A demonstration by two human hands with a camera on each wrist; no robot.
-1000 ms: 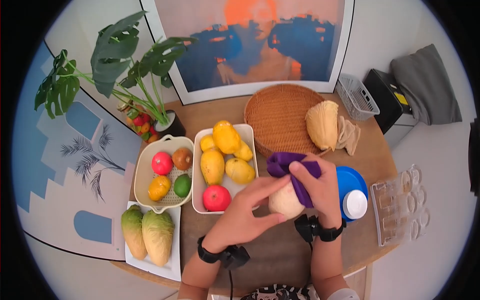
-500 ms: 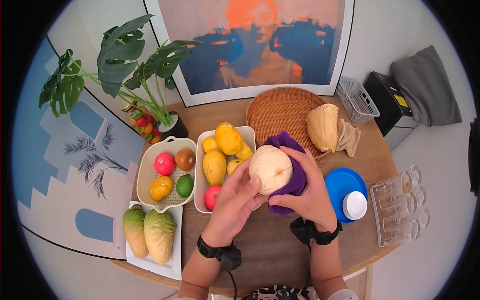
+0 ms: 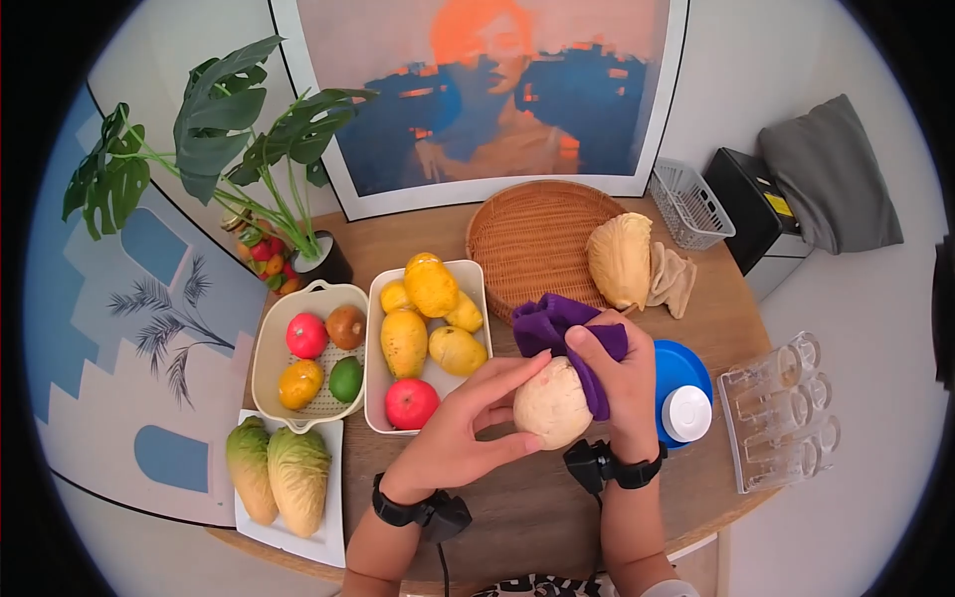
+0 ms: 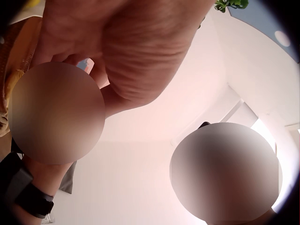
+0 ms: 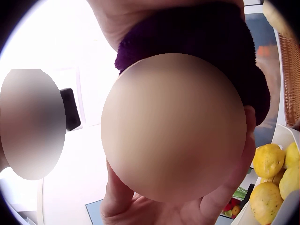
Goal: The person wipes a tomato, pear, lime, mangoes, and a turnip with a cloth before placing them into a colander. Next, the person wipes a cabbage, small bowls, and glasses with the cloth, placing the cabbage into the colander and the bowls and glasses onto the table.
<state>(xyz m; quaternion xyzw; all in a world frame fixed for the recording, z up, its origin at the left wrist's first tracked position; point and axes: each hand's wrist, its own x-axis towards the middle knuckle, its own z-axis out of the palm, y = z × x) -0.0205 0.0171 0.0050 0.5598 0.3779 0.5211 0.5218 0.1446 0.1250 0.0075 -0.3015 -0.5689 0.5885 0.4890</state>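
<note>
A round, cream-coloured fruit or vegetable (image 3: 553, 403) with rough, lined skin is held up over the table between both hands. My left hand (image 3: 463, 426) grips it from the left, thumb near its lower side and fingers along its upper side. My right hand (image 3: 625, 376) holds a purple cloth (image 3: 542, 326), pressing it against the top right of the round thing, with the thumb on the cloth. In the right wrist view the dark purple cloth (image 5: 187, 33) lies along its top, and left-hand fingers (image 5: 117, 192) hold it from below. A blurred patch covers its surface in both wrist views.
A white bin (image 3: 376, 410) of mangoes and a cream colander (image 3: 261, 383) of fruit stand left. Cabbages (image 3: 298, 483) lie front left. A wicker tray (image 3: 537, 249) and pale cabbage-like item (image 3: 619, 261) sit behind, a blue plate (image 3: 676, 363), white jar (image 3: 686, 413) and glasses (image 3: 786, 408) right.
Half a second ago the round thing was higher and turned with its brown spot showing, the cloth behind it. Now it is lower and turned, the cloth over its upper right, much as one second ago.
</note>
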